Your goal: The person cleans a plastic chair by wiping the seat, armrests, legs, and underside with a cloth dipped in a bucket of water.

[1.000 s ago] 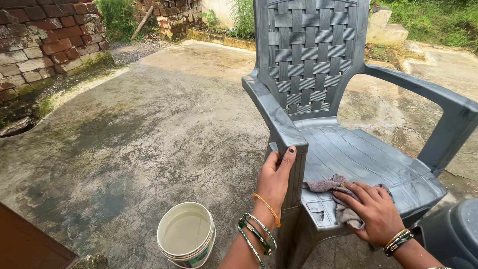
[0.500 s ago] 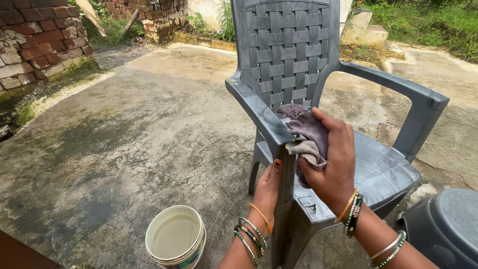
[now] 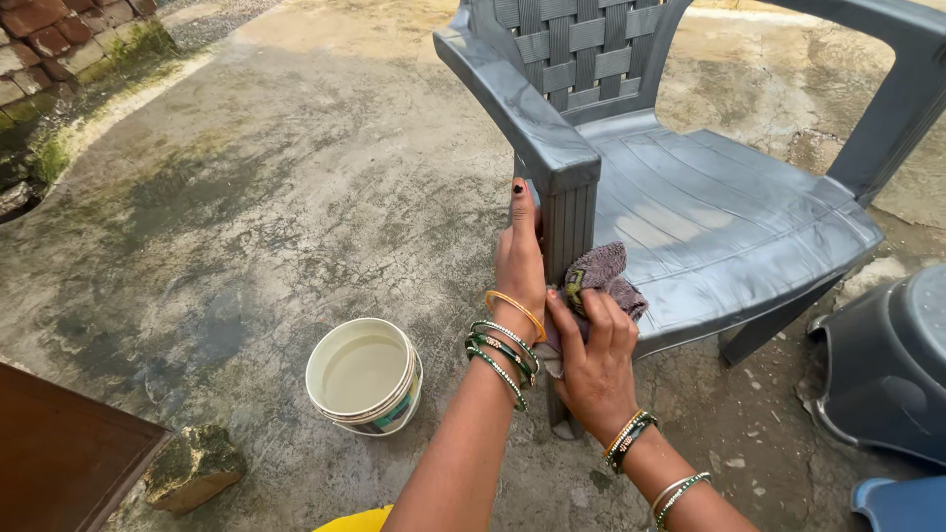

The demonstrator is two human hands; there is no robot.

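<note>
Two hands are set on the front leg of a grey plastic chair (image 3: 709, 212). The leg is gripped by the left hand (image 3: 519, 258), while a grey rag (image 3: 599, 276), clutched in the right hand (image 3: 591, 360), is pressed against it. A white bucket (image 3: 364, 376) of water stands on the concrete just beside.

The concrete floor (image 3: 246, 197) is stained, cracked and patchy with moss. On it stand a grey plastic chair (image 3: 709, 217), a white bucket (image 3: 365, 376) holding water just beside the chair's front leg, and a mossy stone (image 3: 192, 468) near the bucket.
</note>
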